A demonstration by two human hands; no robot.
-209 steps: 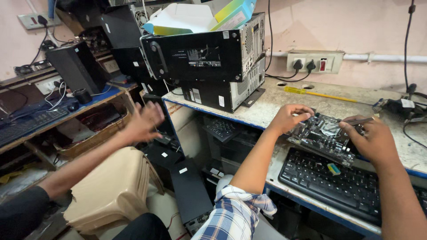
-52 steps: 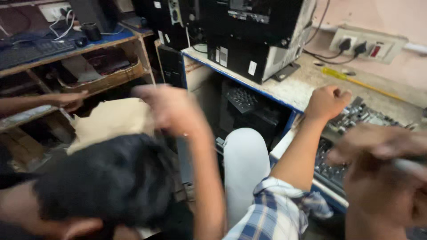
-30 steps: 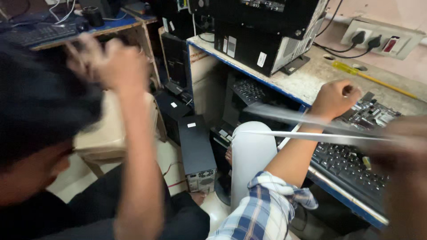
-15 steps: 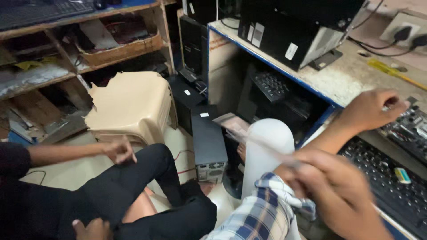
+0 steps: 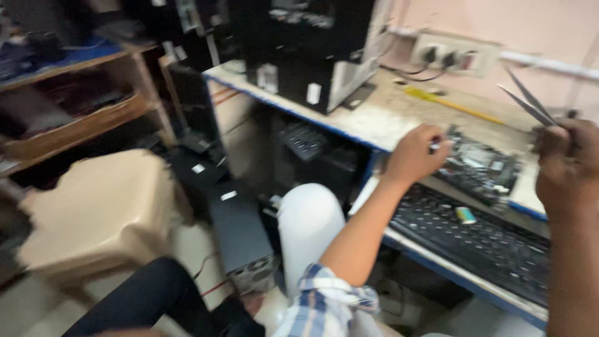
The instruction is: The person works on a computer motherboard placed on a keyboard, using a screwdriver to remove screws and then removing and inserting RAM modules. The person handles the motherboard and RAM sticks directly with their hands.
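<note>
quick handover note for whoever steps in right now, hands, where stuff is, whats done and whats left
Left hand: resting on the near edge of the circuit board, pinching something small and pale; too blurred to name.
Right hand: raised beside the board, gripping metal tweezers, tips pointing up and away from the board.
The board lies flat on the workbench, behind the black keyboard. A yellow tool lies farther back.
Done: tweezers in hand, board steadied.
Left: tweezers have not touched the board.

Your one head camera looks down and rightward — bench [image 5: 399, 122] toward 2 o'clock, close; floor at 7 o'clock.
</note>
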